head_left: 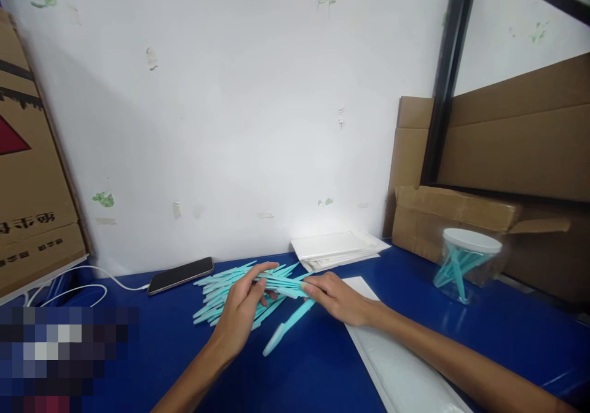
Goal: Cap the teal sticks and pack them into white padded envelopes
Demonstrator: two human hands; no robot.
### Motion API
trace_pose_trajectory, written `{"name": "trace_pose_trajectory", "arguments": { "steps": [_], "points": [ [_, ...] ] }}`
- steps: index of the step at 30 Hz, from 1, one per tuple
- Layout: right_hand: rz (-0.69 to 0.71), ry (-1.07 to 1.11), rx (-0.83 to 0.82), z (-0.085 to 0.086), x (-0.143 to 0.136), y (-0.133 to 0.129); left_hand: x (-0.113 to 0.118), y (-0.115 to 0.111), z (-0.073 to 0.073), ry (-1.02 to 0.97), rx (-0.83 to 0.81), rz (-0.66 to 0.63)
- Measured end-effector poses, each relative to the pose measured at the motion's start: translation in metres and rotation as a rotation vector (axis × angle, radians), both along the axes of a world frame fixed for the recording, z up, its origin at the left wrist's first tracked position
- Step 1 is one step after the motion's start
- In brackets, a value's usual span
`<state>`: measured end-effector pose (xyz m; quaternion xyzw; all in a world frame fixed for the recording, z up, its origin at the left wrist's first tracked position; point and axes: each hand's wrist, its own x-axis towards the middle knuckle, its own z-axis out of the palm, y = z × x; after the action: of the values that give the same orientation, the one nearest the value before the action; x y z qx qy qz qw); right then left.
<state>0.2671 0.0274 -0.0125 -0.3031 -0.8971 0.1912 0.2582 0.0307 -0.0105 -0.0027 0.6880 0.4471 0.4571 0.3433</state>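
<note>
Many slim turquoise sticks [212, 299] lie in a loose pile on the blue table, their wider ends mostly toward the left. Over the right part of the pile, my left hand [243, 296] is curled round several sticks. Just to its right, my right hand [338, 299] pinches the thin ends of some turquoise sticks between thumb and fingers. One stick [286, 330] slants down and left from beneath my right hand, apart from the others. Under my right forearm lies a white padded envelope [405, 370].
A phone [180, 276] with a white cable lies left of the pile. White envelopes [338, 248] are stacked by the wall. At the right stands a clear jar [465, 268] with a white lid and turquoise sticks inside. Cardboard boxes [34, 173] flank both sides of the table [295, 388].
</note>
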Motion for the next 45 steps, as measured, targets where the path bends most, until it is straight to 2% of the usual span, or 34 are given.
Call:
{"name": "trace_pose_trajectory", "arguments": {
  "steps": [6,20,34,42,45],
  "points": [
    [-0.026,0.052,-0.029,0.002,0.002,0.002,0.005,0.001,0.001,-0.112,-0.011,0.044],
    [-0.057,0.023,0.028,-0.002,0.001,0.005,0.009,0.002,0.003,-0.334,-0.1,0.053],
    [-0.108,0.001,0.065,-0.005,0.001,0.006,0.009,0.006,0.0,-0.257,-0.151,0.097],
    [-0.167,-0.032,0.13,-0.005,0.0,0.005,0.007,0.007,-0.005,-0.197,-0.092,0.068],
    [-0.176,0.003,0.124,-0.004,-0.001,0.005,0.011,0.002,-0.005,-0.234,-0.07,0.113]
  ]
}}
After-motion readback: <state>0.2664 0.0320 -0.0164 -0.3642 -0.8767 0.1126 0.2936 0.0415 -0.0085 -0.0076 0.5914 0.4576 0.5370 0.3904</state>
